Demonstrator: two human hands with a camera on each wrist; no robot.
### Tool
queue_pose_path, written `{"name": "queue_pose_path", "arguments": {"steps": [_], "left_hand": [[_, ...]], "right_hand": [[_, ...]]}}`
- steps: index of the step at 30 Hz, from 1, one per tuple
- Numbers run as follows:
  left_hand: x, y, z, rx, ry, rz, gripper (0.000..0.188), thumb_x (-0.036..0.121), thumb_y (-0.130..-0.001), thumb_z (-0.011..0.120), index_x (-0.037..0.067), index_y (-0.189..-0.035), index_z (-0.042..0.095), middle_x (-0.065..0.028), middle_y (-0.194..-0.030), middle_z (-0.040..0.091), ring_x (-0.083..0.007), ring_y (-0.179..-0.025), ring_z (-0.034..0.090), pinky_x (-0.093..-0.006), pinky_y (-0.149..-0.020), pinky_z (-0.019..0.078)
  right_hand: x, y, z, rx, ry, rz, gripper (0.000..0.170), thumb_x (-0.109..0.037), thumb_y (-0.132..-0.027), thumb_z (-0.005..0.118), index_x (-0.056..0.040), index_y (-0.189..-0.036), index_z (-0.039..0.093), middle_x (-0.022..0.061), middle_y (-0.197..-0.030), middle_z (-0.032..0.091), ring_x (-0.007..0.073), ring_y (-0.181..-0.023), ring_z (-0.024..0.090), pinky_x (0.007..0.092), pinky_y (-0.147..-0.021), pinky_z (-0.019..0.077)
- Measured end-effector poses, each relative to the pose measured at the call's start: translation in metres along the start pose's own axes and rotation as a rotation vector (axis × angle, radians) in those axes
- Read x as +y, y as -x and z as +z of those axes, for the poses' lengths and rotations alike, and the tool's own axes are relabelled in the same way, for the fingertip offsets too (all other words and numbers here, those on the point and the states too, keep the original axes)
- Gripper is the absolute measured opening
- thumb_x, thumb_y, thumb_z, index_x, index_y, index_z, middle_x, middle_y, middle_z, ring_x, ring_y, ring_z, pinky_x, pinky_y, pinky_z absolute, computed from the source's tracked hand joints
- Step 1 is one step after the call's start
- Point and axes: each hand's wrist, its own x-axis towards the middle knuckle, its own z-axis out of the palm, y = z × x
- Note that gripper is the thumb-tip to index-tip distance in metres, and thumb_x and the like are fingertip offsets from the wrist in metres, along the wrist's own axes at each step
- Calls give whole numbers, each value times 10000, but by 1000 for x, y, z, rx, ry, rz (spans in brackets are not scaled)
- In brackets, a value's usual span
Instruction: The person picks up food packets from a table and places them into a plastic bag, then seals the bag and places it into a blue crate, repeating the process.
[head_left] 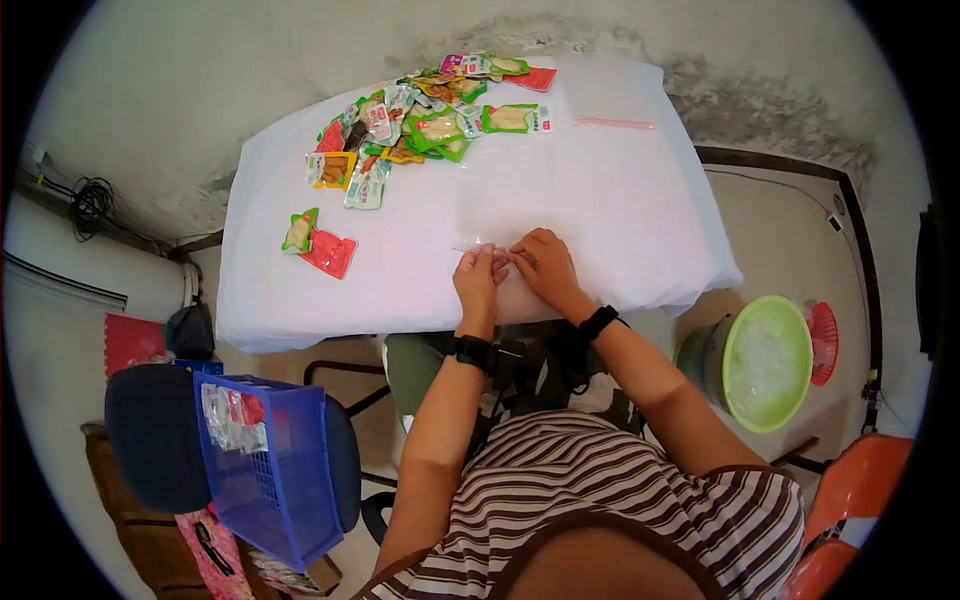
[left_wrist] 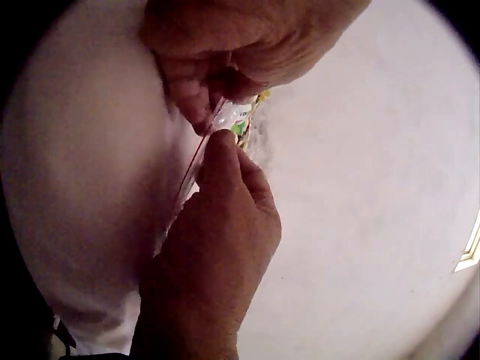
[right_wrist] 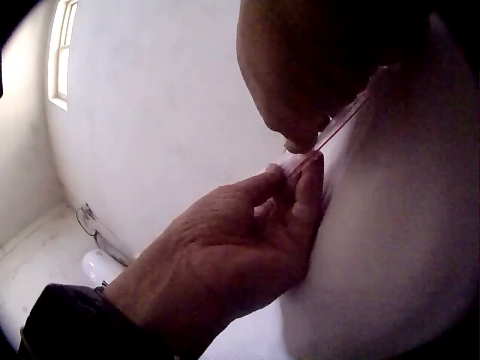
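Note:
A clear plastic zip bag (head_left: pixel 505 205) with a thin red strip along its mouth (left_wrist: pixel 187 174) lies on the white-covered table, mouth edge toward the person. My left hand (head_left: pixel 477 284) pinches that edge between thumb and fingertips. Close beside it, my right hand (head_left: pixel 550 272) pinches the same edge with thumb and forefinger. In the right wrist view the left hand (right_wrist: pixel 232 240) has its fingers curled at the red strip (right_wrist: pixel 341 127), with the right hand (right_wrist: pixel 307 67) above it. The bag's edge is partly hidden under the fingers.
Several snack packets (head_left: pixel 435 130) are heaped at the table's back left. A red packet (head_left: pixel 330 254) and a green one (head_left: pixel 298 232) lie at left. Another red-striped clear bag (head_left: pixel 614 123) lies back right. A blue basket (head_left: pixel 270 480) and green basin (head_left: pixel 768 365) flank the person.

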Motion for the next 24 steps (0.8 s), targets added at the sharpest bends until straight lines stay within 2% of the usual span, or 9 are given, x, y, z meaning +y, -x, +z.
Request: {"name": "queue_pose_path", "arguments": {"steps": [8,14,16,17,19,20,22,23,24], "left_hand": [[-5,-3,-5,44,-31,73,169,205,-850,609,57,-867,529,-49,-770,605,-137,-668,597,-232,-528,466],[-1,-4,-15,44,-168,176,189,178,-834,630,25,-869,527,-63,-755,605,-144,-623,602,-233,-506,468],[0,-5,-23,48,-302,239,177,146,-813,638,9,-876,546,-75,-734,624,-140,-632,624,-233,-488,465],[1,-6,-29,49,-300,242,177,146,-813,638,9,-876,546,-75,-734,624,-140,-632,624,-233,-488,465],[2,-8,-39,35,-363,239,207,136,-814,640,-12,-895,520,-55,-748,590,-134,-633,585,-238,-524,460],[0,-8,-41,36,-361,242,207,136,-814,640,-12,-895,520,-55,-748,590,-134,-633,585,-238,-524,460],[4,0,-40,240,-642,611,155,91,-773,635,2,-874,557,-89,-697,581,-208,-675,599,-325,-595,466],[6,6,-40,240,-640,617,155,91,-773,635,2,-874,557,-89,-697,581,-208,-675,599,-325,-595,466],[14,19,-35,350,-829,950,141,87,-769,627,12,-868,560,-104,-737,574,-246,-717,582,-352,-651,456]], "right_hand": [[-13,2,-2,4,147,-117,84,-151,-744,630,-84,-783,598,75,-791,567,277,-797,535,389,-665,404],[-11,-9,1,2,-42,8,80,-118,-757,619,-82,-818,582,82,-765,563,280,-743,541,382,-640,409],[-21,-18,-8,201,-42,-10,52,-91,-764,611,-75,-793,571,81,-773,570,279,-735,544,378,-637,411],[-26,-21,-13,200,-43,-14,52,-91,-764,611,-75,-793,571,81,-773,570,279,-735,544,378,-637,411],[-31,-25,-22,367,-52,-110,51,-71,-768,605,-74,-794,561,78,-773,570,275,-739,544,370,-642,409],[-30,-25,-25,339,1,-204,71,-59,-765,604,-77,-818,559,74,-777,564,274,-736,542,368,-644,410],[-27,-20,-24,271,54,-233,88,-55,-761,604,-80,-834,560,76,-783,567,275,-738,542,371,-645,410],[-25,-17,-22,205,108,-259,106,-52,-758,604,-83,-850,560,77,-788,570,277,-740,542,374,-646,410],[-21,-14,-19,209,108,-267,106,-52,-758,604,-83,-850,560,77,-788,570,277,-740,542,374,-646,410]]}}
